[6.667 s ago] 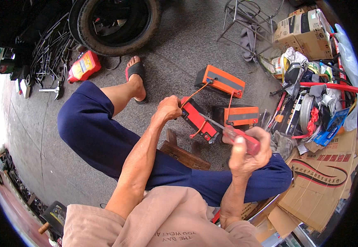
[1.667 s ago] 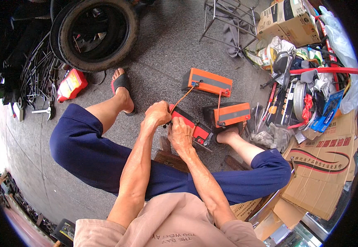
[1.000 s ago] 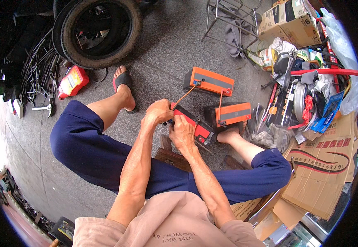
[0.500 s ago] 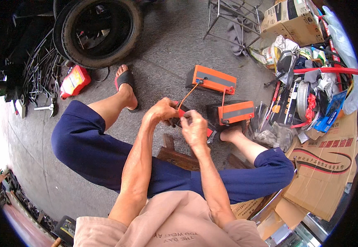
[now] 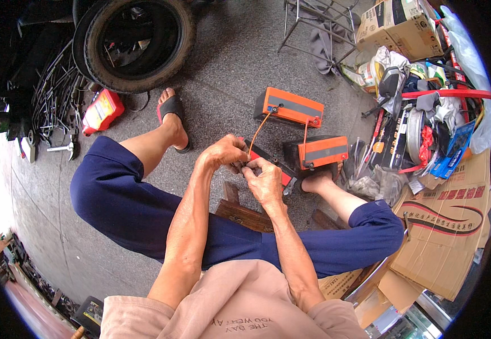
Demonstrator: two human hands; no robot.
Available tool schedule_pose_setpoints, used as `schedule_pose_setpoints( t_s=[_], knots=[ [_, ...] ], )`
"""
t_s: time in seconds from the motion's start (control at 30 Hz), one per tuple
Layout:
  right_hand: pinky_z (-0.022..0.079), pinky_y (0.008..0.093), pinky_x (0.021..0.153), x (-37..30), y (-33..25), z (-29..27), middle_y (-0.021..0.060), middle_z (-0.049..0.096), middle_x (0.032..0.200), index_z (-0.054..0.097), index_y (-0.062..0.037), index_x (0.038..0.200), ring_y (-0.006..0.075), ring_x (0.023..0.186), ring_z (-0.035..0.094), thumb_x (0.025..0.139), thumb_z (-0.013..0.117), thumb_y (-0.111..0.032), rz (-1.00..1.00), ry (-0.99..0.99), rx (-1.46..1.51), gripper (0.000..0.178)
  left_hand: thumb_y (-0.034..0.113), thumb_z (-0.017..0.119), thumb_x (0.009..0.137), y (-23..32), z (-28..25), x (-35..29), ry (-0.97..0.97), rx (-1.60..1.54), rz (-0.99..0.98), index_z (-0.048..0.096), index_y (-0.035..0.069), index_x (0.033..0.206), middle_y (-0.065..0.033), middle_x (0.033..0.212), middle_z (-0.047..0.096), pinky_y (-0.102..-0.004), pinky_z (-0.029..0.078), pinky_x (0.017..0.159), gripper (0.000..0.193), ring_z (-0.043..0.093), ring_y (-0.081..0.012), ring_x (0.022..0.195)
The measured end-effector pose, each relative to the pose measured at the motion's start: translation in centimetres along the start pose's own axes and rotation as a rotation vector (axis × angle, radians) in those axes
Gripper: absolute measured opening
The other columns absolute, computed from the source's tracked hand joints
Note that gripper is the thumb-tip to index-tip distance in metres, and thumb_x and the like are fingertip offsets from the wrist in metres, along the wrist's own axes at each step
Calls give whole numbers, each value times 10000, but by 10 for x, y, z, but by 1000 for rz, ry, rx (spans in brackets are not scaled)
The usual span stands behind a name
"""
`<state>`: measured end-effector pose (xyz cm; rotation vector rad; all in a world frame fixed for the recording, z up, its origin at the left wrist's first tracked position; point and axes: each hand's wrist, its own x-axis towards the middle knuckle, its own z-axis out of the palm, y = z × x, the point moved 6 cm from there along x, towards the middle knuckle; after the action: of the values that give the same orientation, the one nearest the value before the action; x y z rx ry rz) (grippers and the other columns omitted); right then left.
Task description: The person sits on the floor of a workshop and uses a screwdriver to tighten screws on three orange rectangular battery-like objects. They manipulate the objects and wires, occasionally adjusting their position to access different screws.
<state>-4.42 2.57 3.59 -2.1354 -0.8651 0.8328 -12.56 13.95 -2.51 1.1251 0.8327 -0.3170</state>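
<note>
- Here, a seated person is seen from above, legs in blue trousers stretched over a concrete floor (image 5: 234,62).
- The left hand (image 5: 224,157) and right hand (image 5: 264,179) are brought together, fingers pinched on a small dark part at the end of a red and black battery (image 5: 273,164) held between them.
- Two orange batteries (image 5: 288,106) (image 5: 320,151) are set on the floor just beyond the hands, joined by thin orange wires (image 5: 258,129).
- A tyre (image 5: 135,42) is laid near the floor's far left edge; cardboard boxes (image 5: 446,226) are stacked along its right edge.
</note>
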Motion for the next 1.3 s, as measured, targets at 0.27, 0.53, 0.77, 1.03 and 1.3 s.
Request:
schedule_pose_setpoints(
  t_s=[0.27, 0.53, 0.77, 1.03, 1.3],
  knots=[
    [514, 324, 585, -6, 6, 2, 122, 695, 687, 714, 12, 838, 176, 598, 659, 805, 749, -114, 10, 74, 49, 135, 141, 694, 810, 4, 2, -1, 9, 49, 21, 724, -10, 908, -71, 766, 693, -316, 555, 592, 183, 652, -154, 669],
    [506, 287, 583, 0, 2, 0, 84, 693, 692, 734, 10, 901, 114, 603, 625, 826, 714, -108, -104, -29, -6, 141, 126, 686, 812, 4, 1, -2, -1, 33, 18, 723, -12, 933, -75, 761, 699, -318, 563, 574, 187, 660, -161, 645],
    [477, 250, 636, 8, 18, -22, 18, 669, 780, 708, 15, 926, 70, 694, 572, 845, 708, -116, 110, -147, 329, 155, 125, 698, 855, 5, 6, -4, -56, -109, 2, 713, 6, 924, -94, 775, 710, -338, 598, 596, 138, 703, -196, 667],
    [455, 214, 585, 11, 20, -44, -9, 660, 765, 722, 7, 927, 46, 663, 555, 847, 742, -44, 186, -96, 491, 97, 118, 708, 859, 0, 7, -2, -79, -225, 27, 717, 0, 933, -83, 802, 714, -320, 596, 635, 139, 699, -186, 695],
    [463, 229, 576, 10, 26, -20, 12, 678, 699, 754, -7, 894, 56, 649, 586, 826, 748, -89, 89, -104, 346, 106, 108, 705, 869, -5, 7, 2, -115, -265, 58, 729, -12, 982, -82, 821, 724, -313, 595, 635, 167, 701, -175, 698]
  ],
)
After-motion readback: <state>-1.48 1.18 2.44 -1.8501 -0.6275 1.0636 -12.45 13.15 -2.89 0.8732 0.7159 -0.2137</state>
